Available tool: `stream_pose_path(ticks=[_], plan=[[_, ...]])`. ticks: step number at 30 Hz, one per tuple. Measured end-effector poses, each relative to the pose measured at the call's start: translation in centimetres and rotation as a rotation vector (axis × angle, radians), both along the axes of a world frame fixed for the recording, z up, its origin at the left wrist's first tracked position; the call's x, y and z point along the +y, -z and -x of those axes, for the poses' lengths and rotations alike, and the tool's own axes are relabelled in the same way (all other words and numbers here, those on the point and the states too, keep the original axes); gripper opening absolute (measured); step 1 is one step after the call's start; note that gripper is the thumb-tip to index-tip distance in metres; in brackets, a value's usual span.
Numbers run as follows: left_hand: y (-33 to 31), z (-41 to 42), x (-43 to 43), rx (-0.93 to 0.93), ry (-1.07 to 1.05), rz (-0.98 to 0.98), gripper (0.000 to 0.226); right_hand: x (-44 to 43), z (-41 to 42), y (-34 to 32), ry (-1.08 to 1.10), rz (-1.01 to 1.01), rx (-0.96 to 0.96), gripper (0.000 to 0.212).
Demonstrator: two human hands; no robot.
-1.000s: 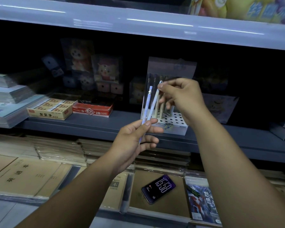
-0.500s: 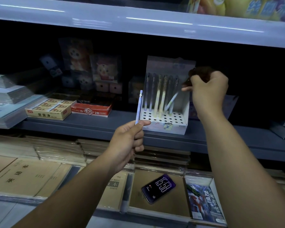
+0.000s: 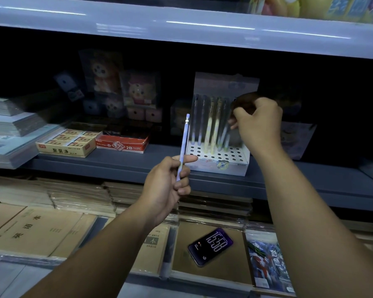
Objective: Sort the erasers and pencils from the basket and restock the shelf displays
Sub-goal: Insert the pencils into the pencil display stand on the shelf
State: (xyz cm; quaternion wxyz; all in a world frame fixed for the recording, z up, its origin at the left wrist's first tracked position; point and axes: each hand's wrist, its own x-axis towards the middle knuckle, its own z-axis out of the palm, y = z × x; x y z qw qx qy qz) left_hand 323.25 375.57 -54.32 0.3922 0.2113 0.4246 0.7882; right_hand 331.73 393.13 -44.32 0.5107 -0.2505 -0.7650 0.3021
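My left hand [image 3: 167, 186] is shut on a pale purple pencil [image 3: 184, 143], held upright with its eraser end on top, just left of the white pencil display stand [image 3: 220, 157]. The stand has a perforated base and several pencils standing in its back rows. My right hand [image 3: 257, 121] reaches over the stand's right side, its fingertips pinched on the top of a slightly leaning pencil [image 3: 224, 134] whose lower end is down among the holes. A box of erasers [image 3: 66, 145] and a red 2B box [image 3: 122, 144] sit on the same shelf to the left.
A phone [image 3: 210, 246] showing 15:58 lies on notebooks [image 3: 37, 231] stacked on the lower shelf. Paper stacks [image 3: 9, 125] fill the far left. Character packages [image 3: 103, 82] stand at the back. The upper shelf's edge [image 3: 181, 24] overhangs the stand.
My right hand took one of two pencils from my left hand, carried it right to the stand and lowered it among the holes. My left hand keeps one pencil, turned more upright.
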Motion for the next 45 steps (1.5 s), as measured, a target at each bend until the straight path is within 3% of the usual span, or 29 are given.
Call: stream_pose_path(ticks=[5, 11, 20, 25, 28, 32, 41, 45], plan=[[0.0, 0.0, 0.3, -0.021, -0.069, -0.041, 0.029, -0.5, 0.6, 0.4, 0.029, -0.049, -0.073, 0.015], [0.1, 0.1, -0.2, 0.112, -0.085, 0.034, 0.023, -0.6, 0.8, 0.4, 0.076, -0.087, -0.082, 0.017], [0.0, 0.0, -0.2, 0.156, -0.179, 0.065, 0.029, -1.3, 0.3, 0.0, -0.016, -0.095, 0.049, 0.004], [-0.3, -0.4, -0.1, 0.178, -0.163, 0.058, 0.041, -3.0, 0.0, -1.0, -0.430, 0.188, 0.031, 0.011], [-0.4, -0.6, -0.1, 0.191, -0.167, 0.070, 0.041, -3.6, 0.0, -1.1, -0.526, 0.283, 0.034, 0.010], [-0.4, -0.6, 0.1, 0.173, -0.168, 0.056, 0.038, -3.6, 0.2, -0.9, -0.555, 0.335, 0.048, 0.008], [-0.1, -0.4, 0.7, 0.244, -0.207, 0.051, 0.043, -3.5, 1.3, -0.6, -0.520, 0.340, 0.040, 0.028], [0.0, -0.3, 0.7, 0.260, -0.213, 0.034, 0.041, -3.4, 1.3, -0.5, -0.517, 0.323, 0.013, 0.023]])
